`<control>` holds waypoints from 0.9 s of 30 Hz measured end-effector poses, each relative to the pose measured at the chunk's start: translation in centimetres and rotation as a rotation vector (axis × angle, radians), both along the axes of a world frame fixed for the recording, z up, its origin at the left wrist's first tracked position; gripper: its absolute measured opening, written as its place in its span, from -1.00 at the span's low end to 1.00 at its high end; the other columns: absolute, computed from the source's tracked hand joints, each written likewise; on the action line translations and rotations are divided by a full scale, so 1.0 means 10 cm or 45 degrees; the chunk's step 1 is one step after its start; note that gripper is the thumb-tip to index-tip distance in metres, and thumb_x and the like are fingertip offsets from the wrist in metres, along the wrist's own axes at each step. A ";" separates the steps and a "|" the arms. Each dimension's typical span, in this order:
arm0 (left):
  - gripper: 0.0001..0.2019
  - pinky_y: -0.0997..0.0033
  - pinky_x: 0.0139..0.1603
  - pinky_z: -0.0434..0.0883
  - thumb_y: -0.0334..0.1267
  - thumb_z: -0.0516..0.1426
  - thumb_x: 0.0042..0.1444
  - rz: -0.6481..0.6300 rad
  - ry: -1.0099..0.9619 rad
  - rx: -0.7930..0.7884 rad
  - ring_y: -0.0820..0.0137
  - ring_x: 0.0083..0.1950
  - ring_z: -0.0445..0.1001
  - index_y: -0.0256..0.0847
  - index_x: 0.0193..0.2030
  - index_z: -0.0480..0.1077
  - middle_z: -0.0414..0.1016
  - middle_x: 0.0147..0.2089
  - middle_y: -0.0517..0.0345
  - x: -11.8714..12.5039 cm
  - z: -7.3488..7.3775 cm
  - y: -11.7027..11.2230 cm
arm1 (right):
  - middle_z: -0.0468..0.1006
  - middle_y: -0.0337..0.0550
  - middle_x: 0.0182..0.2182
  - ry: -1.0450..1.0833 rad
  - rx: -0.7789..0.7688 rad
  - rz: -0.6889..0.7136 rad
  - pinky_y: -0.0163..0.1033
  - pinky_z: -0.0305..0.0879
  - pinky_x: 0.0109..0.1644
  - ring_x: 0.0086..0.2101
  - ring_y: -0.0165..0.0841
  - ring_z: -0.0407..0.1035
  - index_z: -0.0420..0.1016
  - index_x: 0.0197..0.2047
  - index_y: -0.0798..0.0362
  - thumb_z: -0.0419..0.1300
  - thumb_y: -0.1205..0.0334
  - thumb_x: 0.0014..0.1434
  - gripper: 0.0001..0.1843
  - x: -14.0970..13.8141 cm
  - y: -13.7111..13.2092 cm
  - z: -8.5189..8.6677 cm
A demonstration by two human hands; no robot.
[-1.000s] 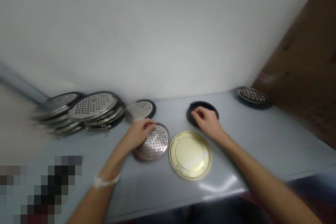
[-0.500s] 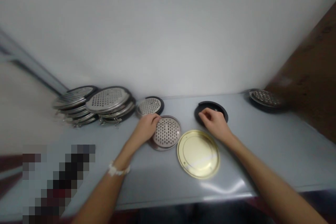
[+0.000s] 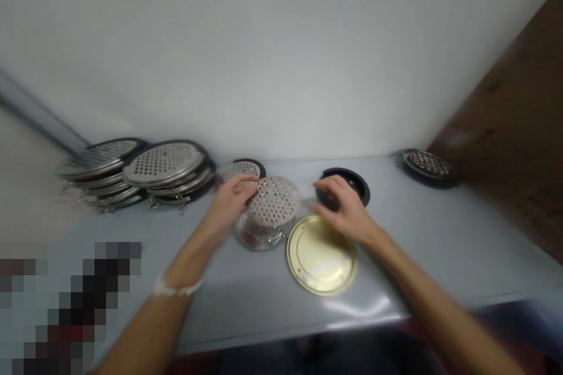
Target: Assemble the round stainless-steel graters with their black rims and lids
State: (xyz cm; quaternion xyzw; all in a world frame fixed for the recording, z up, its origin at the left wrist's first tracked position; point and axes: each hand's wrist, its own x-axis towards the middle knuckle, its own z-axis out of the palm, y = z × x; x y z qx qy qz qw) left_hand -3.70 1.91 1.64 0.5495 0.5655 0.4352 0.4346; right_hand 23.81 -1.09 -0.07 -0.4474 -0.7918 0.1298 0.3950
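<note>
A perforated metal disc [image 3: 272,202] is seen tilted up off the desk [image 3: 444,246], just in front of the left hand [image 3: 229,204], with a blurred, shiny metal piece [image 3: 257,231] beneath it. Its rim appears to be pinched by the curled left fingers, though the grip is partly blurred. The right hand [image 3: 341,206] is held loosely curled beside the disc's right side, above a black-rimmed ring [image 3: 354,181]; nothing can be confirmed in its grasp. A gold-coloured round plate [image 3: 321,255] lies flat just in front of it.

Handling is judged steadiest if the tilted disc is supported at opposite rim points, with the perforated face kept clear of the fingers and the metal piece below left undisturbed.

Room is tight behind the left hand, where a black-rimmed perforated disc [image 3: 240,171] lies close by; a stack of perforated discs [image 3: 165,164] leans farther left. The rear of the desk meets a white wall [image 3: 281,41]. Open desk surface is seen toward the right, before a dark-rimmed disc [image 3: 428,164], and along the front edge, which is near the plate.
</note>
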 end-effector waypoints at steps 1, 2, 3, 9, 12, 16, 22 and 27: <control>-0.54 0.54 -0.54 0.17 0.00 0.25 -0.01 -0.051 -0.040 -0.051 0.51 -0.51 0.30 -0.26 -0.04 0.48 0.45 -0.39 0.22 0.04 0.01 -0.03 | 0.47 0.03 0.04 -0.040 0.052 0.098 -0.01 0.33 0.14 0.05 -0.14 0.35 0.41 0.18 0.00 0.27 0.10 0.24 -0.54 -0.03 -0.09 0.04; -0.55 0.55 -0.56 0.13 -0.01 0.25 -0.01 -0.111 -0.075 -0.092 0.53 -0.53 0.27 -0.26 -0.05 0.48 0.44 -0.40 0.23 0.09 0.01 -0.07 | 0.41 0.05 0.13 -0.090 0.089 0.173 0.07 0.28 0.21 0.12 -0.10 0.29 0.35 0.25 -0.04 0.29 0.10 0.23 -0.46 -0.05 -0.18 0.07; -0.57 0.54 -0.57 0.13 -0.01 0.25 0.00 -0.176 -0.104 -0.126 0.54 -0.54 0.26 -0.25 -0.06 0.49 0.44 -0.40 0.22 0.14 0.00 -0.11 | 0.38 0.04 0.17 -0.135 0.118 0.215 0.14 0.25 0.25 0.17 -0.07 0.24 0.32 0.29 -0.08 0.29 0.12 0.24 -0.43 -0.07 -0.28 0.08; -0.66 0.49 -0.54 0.22 0.01 0.17 0.17 -0.635 -0.016 -0.161 0.47 -0.54 0.33 -0.19 -0.07 0.49 0.43 -0.47 0.24 0.42 -0.07 -0.41 | 0.48 -0.01 0.05 -0.213 0.281 0.164 0.07 0.41 0.09 0.08 -0.13 0.34 0.33 0.29 -0.21 0.09 0.45 0.29 -0.43 0.12 -0.88 -0.05; -0.74 0.41 -0.33 0.40 -0.06 0.12 0.25 -0.682 0.159 0.051 0.37 -0.35 0.51 -0.19 -0.13 0.51 0.56 -0.34 0.14 0.49 -0.08 -0.49 | 0.55 -0.01 -0.04 -0.299 0.316 0.092 -0.01 0.44 0.00 -0.02 -0.15 0.41 0.28 0.36 -0.17 0.11 0.51 0.27 -0.35 0.30 -1.12 -0.17; -0.77 0.33 -0.18 0.44 -0.19 0.06 0.33 -0.538 0.448 0.337 0.33 -0.28 0.53 -0.21 -0.20 0.51 0.59 -0.30 0.12 0.50 -0.14 -0.48 | 0.58 0.02 -0.03 -0.479 0.313 0.000 -0.02 0.45 -0.02 -0.03 -0.15 0.44 0.33 0.33 -0.07 0.11 0.45 0.31 -0.44 0.46 -1.34 -0.28; -0.83 0.00 0.24 0.34 -0.28 0.20 0.24 -0.590 1.003 0.711 0.09 0.16 0.37 -0.24 -0.05 0.50 0.53 0.04 -0.06 0.48 -0.30 -0.43 | 0.49 0.08 0.12 -0.646 0.160 0.000 0.04 0.45 0.13 0.15 -0.07 0.34 0.38 0.26 0.05 0.18 0.20 0.34 -0.56 0.41 -1.48 -0.26; -0.69 -0.08 0.33 0.28 -0.19 0.23 0.23 -0.663 1.097 0.710 0.04 0.31 0.23 -0.23 0.09 0.48 0.44 0.21 -0.09 0.46 -0.36 -0.44 | 0.36 0.06 0.27 -0.623 0.024 -0.023 0.06 0.39 0.25 0.30 -0.07 0.19 0.32 0.29 0.01 0.18 0.14 0.34 -0.51 0.32 -1.49 -0.27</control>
